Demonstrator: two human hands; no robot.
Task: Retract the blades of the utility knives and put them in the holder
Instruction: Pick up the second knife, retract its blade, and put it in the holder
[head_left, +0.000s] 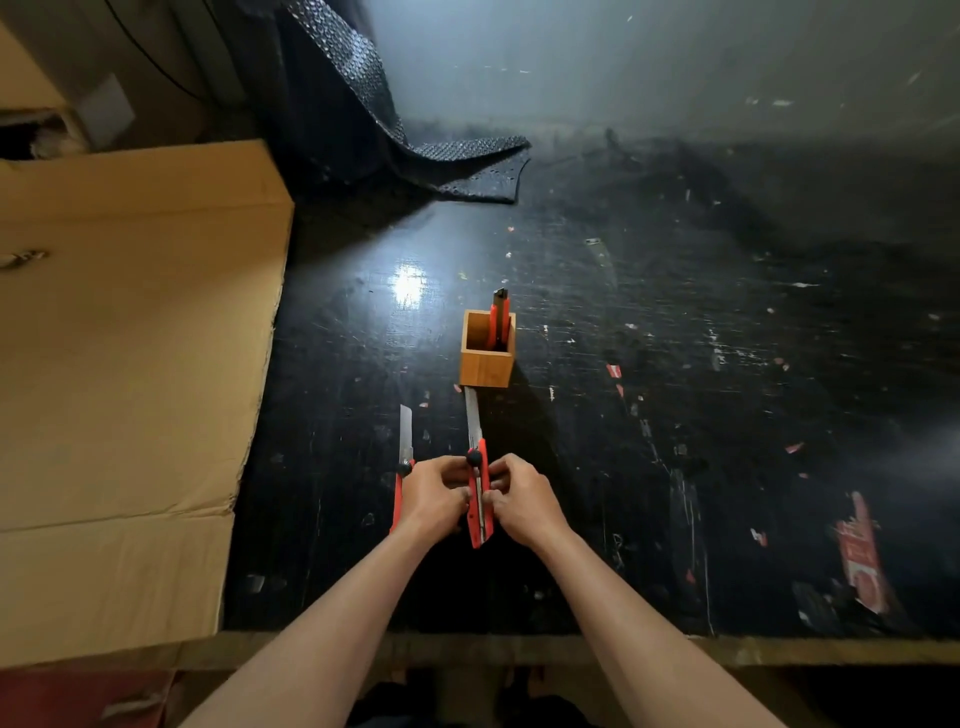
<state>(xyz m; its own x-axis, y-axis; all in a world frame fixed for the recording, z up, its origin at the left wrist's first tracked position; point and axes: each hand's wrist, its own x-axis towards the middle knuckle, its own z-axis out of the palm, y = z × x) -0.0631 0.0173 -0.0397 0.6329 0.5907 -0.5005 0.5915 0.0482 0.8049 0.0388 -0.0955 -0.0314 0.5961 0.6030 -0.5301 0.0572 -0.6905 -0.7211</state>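
Both hands grip one red utility knife (478, 525) near the table's front. My left hand (434, 496) holds its left side and my right hand (522, 501) its right side. The knife's long blade (472, 415) sticks out toward a small wooden holder (487, 359). One red knife (500, 317) stands in the holder's right part. A second red knife (399, 491) with its blade (405, 431) out lies on the table just left of my left hand, partly hidden by it.
A large flattened cardboard box (130, 374) covers the table's left side. A dark textured mat (374, 130) drapes down at the back. The black tabletop (675, 415) is scuffed, with paper scraps and a red label (860, 561) at the right.
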